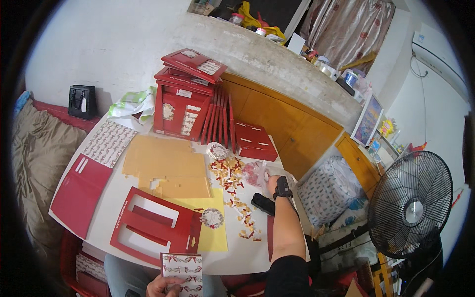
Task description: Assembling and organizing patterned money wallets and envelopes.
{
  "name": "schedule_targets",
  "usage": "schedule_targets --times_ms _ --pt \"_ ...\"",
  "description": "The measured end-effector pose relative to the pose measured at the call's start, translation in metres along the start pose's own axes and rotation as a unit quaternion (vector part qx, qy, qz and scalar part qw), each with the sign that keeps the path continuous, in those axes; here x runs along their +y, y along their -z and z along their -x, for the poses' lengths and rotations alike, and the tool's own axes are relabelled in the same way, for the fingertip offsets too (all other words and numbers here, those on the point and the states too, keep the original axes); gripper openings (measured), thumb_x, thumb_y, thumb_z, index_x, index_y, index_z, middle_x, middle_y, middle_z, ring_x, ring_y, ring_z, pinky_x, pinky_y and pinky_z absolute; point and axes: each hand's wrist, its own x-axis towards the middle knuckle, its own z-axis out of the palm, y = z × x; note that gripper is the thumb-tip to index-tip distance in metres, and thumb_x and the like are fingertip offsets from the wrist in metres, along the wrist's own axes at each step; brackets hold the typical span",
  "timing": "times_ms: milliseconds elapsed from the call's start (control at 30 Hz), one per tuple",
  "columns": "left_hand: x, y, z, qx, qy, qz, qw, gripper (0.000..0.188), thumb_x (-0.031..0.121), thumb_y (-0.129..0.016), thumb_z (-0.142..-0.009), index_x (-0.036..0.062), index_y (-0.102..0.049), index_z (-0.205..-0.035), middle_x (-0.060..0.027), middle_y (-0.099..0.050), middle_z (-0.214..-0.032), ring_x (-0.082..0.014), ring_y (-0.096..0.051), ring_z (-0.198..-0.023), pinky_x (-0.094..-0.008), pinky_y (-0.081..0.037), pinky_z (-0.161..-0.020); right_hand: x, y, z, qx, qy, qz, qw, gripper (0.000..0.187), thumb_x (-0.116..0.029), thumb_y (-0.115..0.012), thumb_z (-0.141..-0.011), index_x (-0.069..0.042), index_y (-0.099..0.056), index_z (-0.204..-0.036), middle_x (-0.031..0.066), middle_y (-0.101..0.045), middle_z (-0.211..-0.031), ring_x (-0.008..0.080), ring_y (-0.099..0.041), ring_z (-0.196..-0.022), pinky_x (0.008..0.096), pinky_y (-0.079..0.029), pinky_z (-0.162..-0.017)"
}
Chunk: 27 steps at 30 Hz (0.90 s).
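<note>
At the lower edge my left hand (161,287) grips a patterned card (183,267), white with rows of red bows, its thumb lying across the front. My right hand (271,183) reaches to the table's right side, against a clear plastic bag (253,173) with pinkish-red contents; its fingers are mostly hidden. Before me lies a red die-cut cardboard frame (154,220) with window openings. A round wreath-printed piece (212,218) rests beside it, over a yellow sheet (217,242). Small red and tan pieces (227,173) are scattered in the middle, below a stack of round pieces (216,150).
Red boxes (180,111) are piled at the back, with another red box (255,142) beside them. Tan cardboard (166,161), patterned sheets (110,142) and a red panel (81,195) lie to the left. A black object (263,203) sits near my forearm; a fan (413,210) stands right.
</note>
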Motion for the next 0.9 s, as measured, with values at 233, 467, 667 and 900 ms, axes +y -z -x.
schedule_targets --times_ms 233,467,667,900 --pt "0.003 0.002 0.003 0.008 -0.019 0.004 1.0 0.021 0.001 -0.053 -0.093 -0.0033 -0.06 -0.112 -0.0027 -0.061 -0.093 -0.0086 -0.056 -0.081 -0.0221 -0.045 -0.073 -0.032 0.073 0.035 0.042 -0.016 -0.035 0.998 0.021 -0.021 -0.061 -0.079 -0.005 -0.07 -0.09 0.021 -0.068 -0.091 0.0376 -0.066 -0.085 0.0465 -0.052 -0.076" --pt "0.014 0.006 0.001 0.009 -0.031 -0.099 0.995 0.024 0.003 -0.057 -0.091 -0.0004 -0.065 -0.113 -0.0066 -0.058 -0.095 -0.0111 -0.055 -0.08 -0.0224 -0.044 -0.071 -0.063 0.145 0.113 -0.054 0.081 -0.413 0.906 0.017 -0.018 -0.065 -0.086 -0.001 -0.065 -0.086 0.0102 -0.069 -0.082 0.0175 -0.065 -0.071 0.0307 -0.051 -0.068" --pt "0.045 -0.004 -0.035 0.039 -0.072 -0.142 0.986 0.021 0.002 -0.058 -0.087 -0.004 -0.067 -0.104 -0.0209 -0.064 -0.106 -0.0283 -0.064 -0.099 -0.0336 -0.049 -0.087 -0.123 0.192 0.252 -0.297 0.1 -0.635 0.706 0.015 -0.014 -0.059 -0.094 0.001 -0.065 -0.091 0.0029 -0.067 -0.083 0.0074 -0.059 -0.069 0.0223 -0.049 -0.065" --pt "0.046 -0.002 -0.038 0.008 -0.164 -0.14 0.976 0.028 0.012 -0.065 -0.087 -0.007 -0.065 -0.107 -0.0212 -0.062 -0.113 -0.0274 -0.062 -0.104 -0.0355 -0.049 -0.087 -0.18 0.19 0.339 -0.392 0.098 -0.649 0.645 0.016 -0.015 -0.062 -0.093 0.0 -0.066 -0.095 0.0004 -0.066 -0.079 0.0063 -0.055 -0.064 0.0216 -0.046 -0.06"
